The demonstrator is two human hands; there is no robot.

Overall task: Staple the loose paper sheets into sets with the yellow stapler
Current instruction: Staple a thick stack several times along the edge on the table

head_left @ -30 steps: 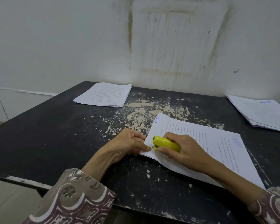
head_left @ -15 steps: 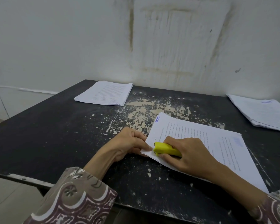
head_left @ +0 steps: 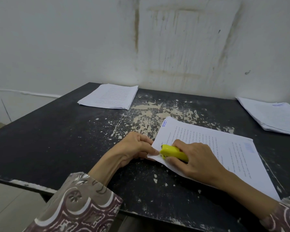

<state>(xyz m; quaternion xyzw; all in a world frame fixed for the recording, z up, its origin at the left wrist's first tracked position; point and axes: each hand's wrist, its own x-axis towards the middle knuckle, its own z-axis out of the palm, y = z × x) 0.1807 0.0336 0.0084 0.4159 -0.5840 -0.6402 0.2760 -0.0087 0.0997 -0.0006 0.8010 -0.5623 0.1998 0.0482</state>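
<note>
Right hand (head_left: 197,162) fingers curl round the yellow stapler (head_left: 173,152), nose pointing left at the paper set (head_left: 216,148) corner pinched by left hand (head_left: 134,148) fingers; paper piles (head_left: 110,96) lie beyond.

A plain, bare back room used for paperwork, more a modest office or storeroom than a home. A worn black table (head_left: 57,139), its paint flaked away to pale patches in the middle, is pushed against a stained, scuffed white wall (head_left: 74,39). Stacks of printed sheets lie far left (head_left: 110,96) and far right (head_left: 273,116), and a pale tiled floor (head_left: 12,208) shows near left.
</note>
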